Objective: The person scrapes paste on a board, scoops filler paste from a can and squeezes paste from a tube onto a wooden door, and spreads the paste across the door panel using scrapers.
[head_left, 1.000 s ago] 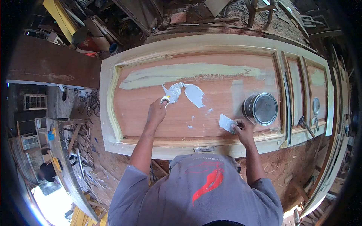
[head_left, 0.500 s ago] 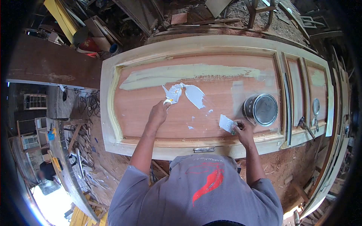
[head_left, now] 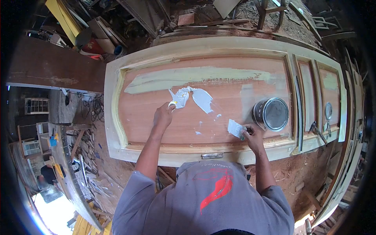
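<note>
A wooden panelled door (head_left: pixel 219 159) lies flat before me. Pale putty (head_left: pixel 181 98) sits heaped on its large panel, with a wider smear (head_left: pixel 202 101) just to the right. My left hand (head_left: pixel 163 114) is closed on a small yellow-and-white tube (head_left: pixel 172 104) at the lower left edge of the heap; the fingers hide part of it. Over the panel's lower right, my right hand (head_left: pixel 253 136) grips a putty knife (head_left: pixel 235 129) with a pale, coated blade. Close beyond that hand stands a round metal can (head_left: pixel 276 114) with a grey top.
Dried yellowish filler (head_left: pixel 196 74) streaks the panel's far side. A hammer (head_left: pixel 318 132) and a round lid (head_left: pixel 328 111) lie on the right end of the door. A dark board (head_left: pixel 55 66) juts in at left. Scrap wood (head_left: pixel 88 176) litters the floor.
My left hand has drawn back slightly to the left and down from the putty heap with the tube. My right hand and the putty knife have hardly moved.
</note>
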{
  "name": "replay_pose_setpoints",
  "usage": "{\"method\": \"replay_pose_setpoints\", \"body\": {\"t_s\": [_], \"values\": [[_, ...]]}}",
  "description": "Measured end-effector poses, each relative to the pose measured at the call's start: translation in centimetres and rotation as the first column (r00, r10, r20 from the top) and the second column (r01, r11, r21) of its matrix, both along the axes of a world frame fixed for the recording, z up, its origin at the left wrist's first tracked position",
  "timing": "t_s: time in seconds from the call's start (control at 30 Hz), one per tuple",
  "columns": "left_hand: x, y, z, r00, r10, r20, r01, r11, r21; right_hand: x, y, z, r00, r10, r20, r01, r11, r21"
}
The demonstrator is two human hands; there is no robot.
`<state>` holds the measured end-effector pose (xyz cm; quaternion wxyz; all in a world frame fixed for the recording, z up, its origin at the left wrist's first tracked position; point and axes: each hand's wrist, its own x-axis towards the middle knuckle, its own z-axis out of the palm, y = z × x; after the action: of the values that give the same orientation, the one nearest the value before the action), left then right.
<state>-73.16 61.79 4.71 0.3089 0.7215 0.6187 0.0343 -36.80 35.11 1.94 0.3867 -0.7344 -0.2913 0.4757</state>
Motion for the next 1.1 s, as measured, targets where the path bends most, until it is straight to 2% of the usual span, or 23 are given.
{"method": "replay_pose_setpoints", "body": {"t_s": [0.1,0.47,0.57,0.77,0.97,1.1], "values": [[0.5,0.2,0.7,1.000,0.015,-0.028,-0.017,0.998,-0.056,0.0,-0.1,-0.2,1.000,-0.005,-0.009,0.005,1.000,-0.001],[0.3,0.7,-0.8,0.999,-0.041,0.010,0.041,0.999,0.023,0.0,0.3,0.5,1.000,-0.008,-0.014,0.008,1.000,0.006],[0.4,0.8,-0.8,0.998,-0.020,0.056,0.020,1.000,-0.009,-0.1,0.4,0.8,1.000,-0.010,-0.011,0.010,1.000,0.009],[2.8,0.2,3.6,0.986,-0.014,-0.168,0.008,0.999,-0.040,-0.1,0.3,0.5,1.000,-0.012,0.007,0.012,1.000,0.019],[2.0,0.4,1.8,0.976,-0.008,-0.218,0.023,0.998,0.064,0.0,-0.1,-0.2,1.000,-0.016,-0.021,0.016,1.000,-0.013],[1.5,0.8,1.3,0.974,-0.027,-0.227,0.045,0.996,0.071,0.0,-0.1,-0.2,1.000,-0.018,-0.020,0.018,1.000,0.006]]}}
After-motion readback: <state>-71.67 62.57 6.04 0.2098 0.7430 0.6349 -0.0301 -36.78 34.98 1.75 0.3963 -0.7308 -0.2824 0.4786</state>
